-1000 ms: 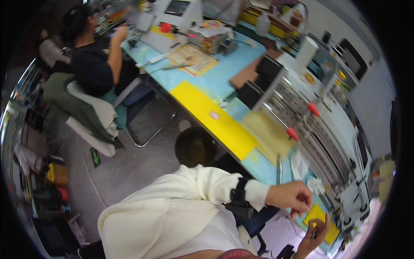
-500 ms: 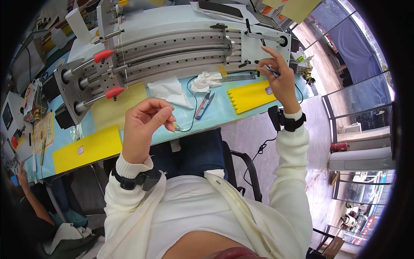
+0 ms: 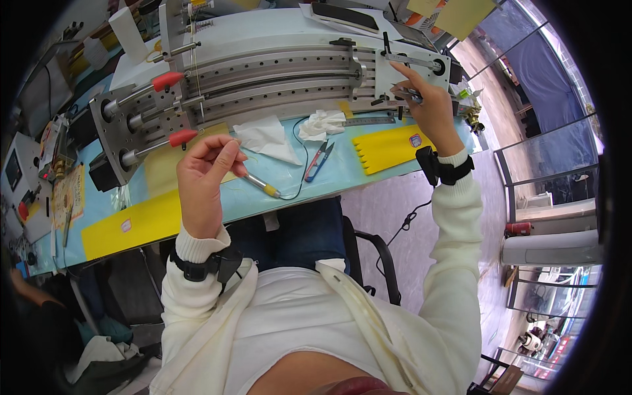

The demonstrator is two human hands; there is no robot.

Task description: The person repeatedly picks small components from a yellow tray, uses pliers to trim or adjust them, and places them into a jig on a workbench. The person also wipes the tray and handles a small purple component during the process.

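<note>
My left hand [image 3: 205,178] hovers over the near edge of the bench with thumb and fingertips pinched together; what they hold, if anything, is too small to tell. Beside those fingers lies a pen-shaped metal tool [image 3: 261,184] with a yellow end and a thin dark cord. My right hand [image 3: 429,108] is at the right end of a long metal rail machine [image 3: 276,82]. A small, slim metal tool [image 3: 413,96] is gripped in it, while the index finger reaches out toward a lever arm [image 3: 413,61] on the end plate.
Small red-and-blue snips [image 3: 319,162], white wipes [image 3: 268,137], a crumpled tissue [image 3: 321,124] and a steel ruler [image 3: 370,121] lie before the machine. Yellow sheets [image 3: 141,224] line the bench edge. Red-tipped rods [image 3: 167,81] project at left. Another person's arm [image 3: 36,289] shows far left.
My left hand has drawn slightly left and up, uncovering the pen-shaped tool. My right hand has shifted a little, its index finger nearer the lever arm. The other person's arm has lowered.
</note>
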